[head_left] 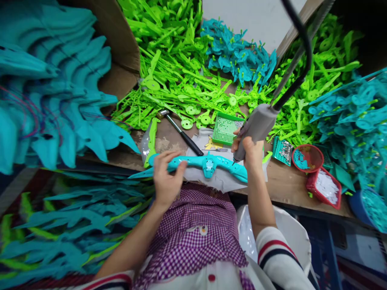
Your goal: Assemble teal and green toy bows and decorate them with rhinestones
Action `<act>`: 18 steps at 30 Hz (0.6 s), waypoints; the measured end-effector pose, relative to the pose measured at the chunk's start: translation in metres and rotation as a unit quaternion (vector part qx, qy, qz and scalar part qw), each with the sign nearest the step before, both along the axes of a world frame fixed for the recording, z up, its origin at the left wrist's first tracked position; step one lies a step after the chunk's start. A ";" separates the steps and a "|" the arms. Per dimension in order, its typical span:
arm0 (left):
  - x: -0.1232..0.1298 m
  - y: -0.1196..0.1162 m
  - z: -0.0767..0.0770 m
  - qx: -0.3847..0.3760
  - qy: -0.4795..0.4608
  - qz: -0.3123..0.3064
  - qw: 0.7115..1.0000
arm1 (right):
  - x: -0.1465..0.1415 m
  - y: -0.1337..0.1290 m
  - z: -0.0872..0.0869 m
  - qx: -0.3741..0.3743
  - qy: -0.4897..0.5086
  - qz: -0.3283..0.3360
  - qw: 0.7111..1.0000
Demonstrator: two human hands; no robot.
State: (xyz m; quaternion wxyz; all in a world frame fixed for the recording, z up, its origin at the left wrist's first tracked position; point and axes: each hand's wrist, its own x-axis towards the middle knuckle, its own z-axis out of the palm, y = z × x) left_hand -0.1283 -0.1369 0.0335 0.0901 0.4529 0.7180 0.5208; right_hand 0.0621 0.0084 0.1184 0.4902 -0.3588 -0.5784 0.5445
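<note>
A long turquoise plastic part (209,163) lies across a pale cloth (196,175) at the near edge of the bench. My left hand (167,177) is closed around its left end, thumb on the near side. In my right hand (249,151) is a grey power screwdriver (256,125), hung from above by a black cable and a spring. Its tip points down at the right arm of the turquoise part; whether they touch is too small to tell. A hammer (184,135) lies just behind the part, beside a green perforated basket (225,129).
Lime-green parts (181,72) are heaped at the back, with turquoise pieces (238,56) behind. Stacked turquoise shells (60,88) rise at the left. On the right stand a small tray of metal bits (282,150), a red bowl (314,152) and a red basket (313,183).
</note>
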 end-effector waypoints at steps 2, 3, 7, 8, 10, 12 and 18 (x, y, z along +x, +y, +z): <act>-0.024 -0.018 -0.006 -0.015 0.062 0.084 0.994 | -0.004 0.000 -0.002 0.040 -0.042 -0.042 0.997; -0.036 -0.025 -0.011 -0.024 0.086 0.111 0.990 | -0.009 -0.001 -0.002 0.055 -0.054 -0.065 0.995; -0.072 -0.044 -0.032 -0.102 0.120 0.135 0.978 | -0.034 0.000 0.003 0.063 -0.041 -0.114 0.991; -0.078 -0.046 -0.038 -0.119 0.111 0.118 0.980 | -0.040 0.000 0.004 0.055 -0.031 -0.106 0.992; -0.084 -0.048 -0.048 -0.140 0.089 0.075 0.983 | -0.049 0.001 0.006 0.033 -0.003 -0.063 0.997; -0.086 -0.049 -0.054 -0.147 0.074 0.050 0.985 | -0.052 -0.001 0.008 -0.005 0.043 0.001 0.999; -0.061 -0.048 -0.022 -0.136 0.111 0.144 0.974 | -0.053 -0.011 0.016 -0.114 0.121 0.116 0.979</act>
